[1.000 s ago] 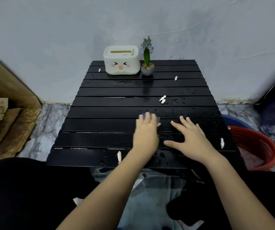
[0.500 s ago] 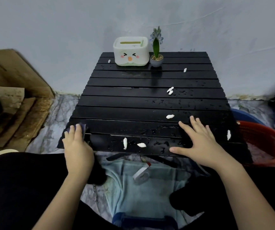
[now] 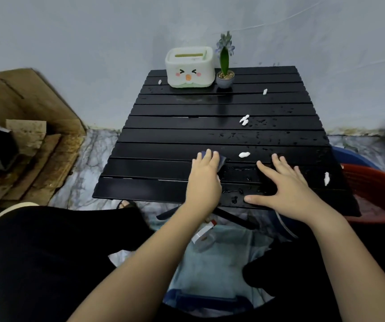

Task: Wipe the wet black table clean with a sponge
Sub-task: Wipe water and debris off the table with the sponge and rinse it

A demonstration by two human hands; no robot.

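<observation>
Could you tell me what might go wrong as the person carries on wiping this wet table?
1. The left hand pressing the dark blue sponge could sweep the white scrap just beside it off the black slatted table.
2. Strokes toward the far edge might bump the small grey potted plant or white face-printed tissue box.
3. The right hand rests flat among droplets and could slip.

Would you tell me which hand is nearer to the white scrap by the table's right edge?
The right hand. It lies flat on the table just left of the white scrap. The left hand, pressing the sponge, is farther left, beyond the right hand.
</observation>
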